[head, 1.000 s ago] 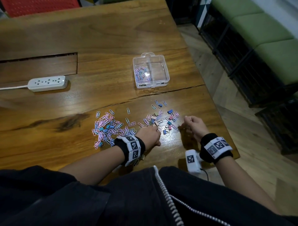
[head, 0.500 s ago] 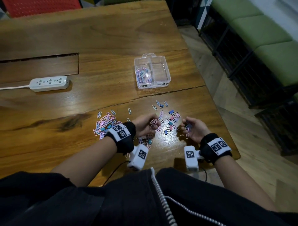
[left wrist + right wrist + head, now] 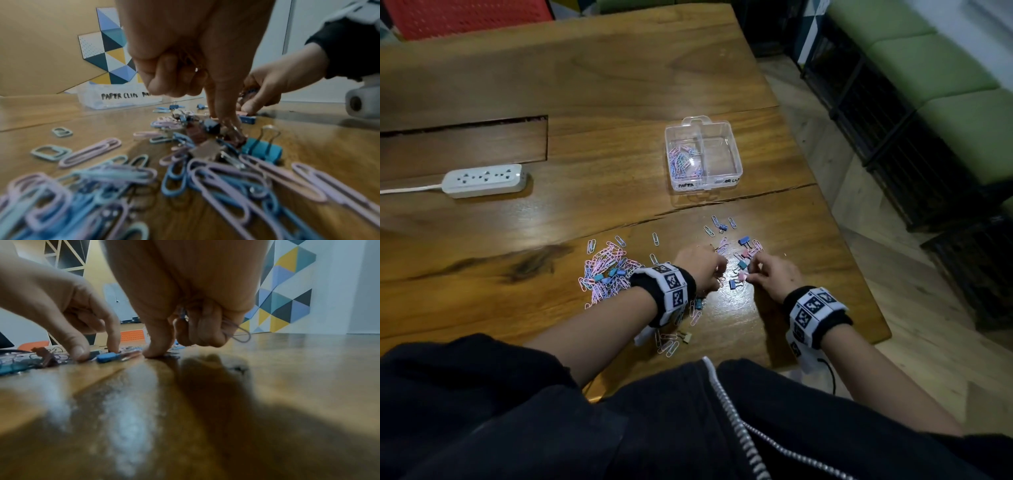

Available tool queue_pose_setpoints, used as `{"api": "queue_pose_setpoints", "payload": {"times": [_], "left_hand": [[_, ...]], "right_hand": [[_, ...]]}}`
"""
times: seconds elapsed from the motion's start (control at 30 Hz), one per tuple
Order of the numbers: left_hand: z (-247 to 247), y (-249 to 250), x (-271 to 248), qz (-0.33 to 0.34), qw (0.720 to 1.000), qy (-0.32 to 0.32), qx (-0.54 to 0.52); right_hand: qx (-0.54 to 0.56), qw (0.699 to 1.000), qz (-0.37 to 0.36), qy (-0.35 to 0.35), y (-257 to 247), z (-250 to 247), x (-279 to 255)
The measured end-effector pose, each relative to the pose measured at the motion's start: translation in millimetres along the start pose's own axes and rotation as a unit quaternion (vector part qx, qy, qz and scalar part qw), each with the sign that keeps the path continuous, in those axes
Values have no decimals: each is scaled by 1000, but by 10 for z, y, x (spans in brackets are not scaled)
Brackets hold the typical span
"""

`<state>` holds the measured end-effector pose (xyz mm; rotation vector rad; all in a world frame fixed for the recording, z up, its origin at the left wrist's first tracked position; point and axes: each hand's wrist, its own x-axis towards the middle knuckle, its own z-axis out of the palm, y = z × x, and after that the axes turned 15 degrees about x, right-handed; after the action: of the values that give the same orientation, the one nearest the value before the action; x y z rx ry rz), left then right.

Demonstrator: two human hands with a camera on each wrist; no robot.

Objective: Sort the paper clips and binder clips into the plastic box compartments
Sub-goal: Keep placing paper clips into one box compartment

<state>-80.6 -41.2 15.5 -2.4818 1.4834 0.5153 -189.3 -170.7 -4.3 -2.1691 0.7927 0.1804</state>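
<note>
The clear plastic box stands beyond the loose clips, with paper clips in its left compartment and nothing in its right one. A heap of pink and blue paper clips lies left of my left wrist. Small binder clips lie between my hands. My left hand keeps its outer fingers curled round paper clips while finger and thumb reach down among the binder clips. My right hand grips paper clips in its curled fingers, and one fingertip touches the table.
A white power strip lies at the left on the wooden table. The table's right edge runs close to my right wrist. More clips lie near the front edge. A green bench stands to the right.
Half a second ago both hands were turned up and showed the clips in them. Now both are turned down again, and the right hand has moved left towards the binder clips.
</note>
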Motion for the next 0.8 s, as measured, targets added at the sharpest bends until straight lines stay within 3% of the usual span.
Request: {"api": "queue_pose_setpoints", "payload": {"times": [0.17,0.23,0.3,0.33,0.37,0.43,0.47,0.5,0.53,0.6,0.67,0.73,0.77,0.8], "left_hand": [[63,26,13,68,992,-11,103],[79,22,22,71,993,-19,94],[58,5,25,30,998,-30,-50],[40,-18,46,-9,982,-45,-185],[34,-55,79,-55,933,-69,-349],[-27,-95,114,-113,752,-99,-642],[-66,-116,135,-114,668,-98,-729],[-104,-137,159,-104,615,-94,-776],[-144,-143,185,-92,591,-90,-796],[-213,-119,253,-85,593,-88,-796],[-269,-64,323,-114,646,-89,-749],[-328,14,374,-149,765,-76,-621],[-345,54,396,-156,829,-63,-533],[-347,87,418,-152,886,-45,-436]], "right_hand": [[-71,997,-7,-35,15,31,12],[-59,998,-7,-37,68,38,27],[28,999,7,-21,98,1,22],[110,994,25,-7,116,-38,22],[217,975,54,5,121,-88,7],[422,900,110,9,111,-190,-31],[488,863,127,7,113,-239,-39],[530,837,135,2,119,-279,-35],[563,814,140,-7,123,-302,-25],[619,770,150,-32,146,-327,1],[650,740,165,-52,173,-348,11],[653,733,182,-58,197,-358,1],[636,746,188,-58,191,-356,-9],[593,780,194,-54,184,-344,-19]]}}
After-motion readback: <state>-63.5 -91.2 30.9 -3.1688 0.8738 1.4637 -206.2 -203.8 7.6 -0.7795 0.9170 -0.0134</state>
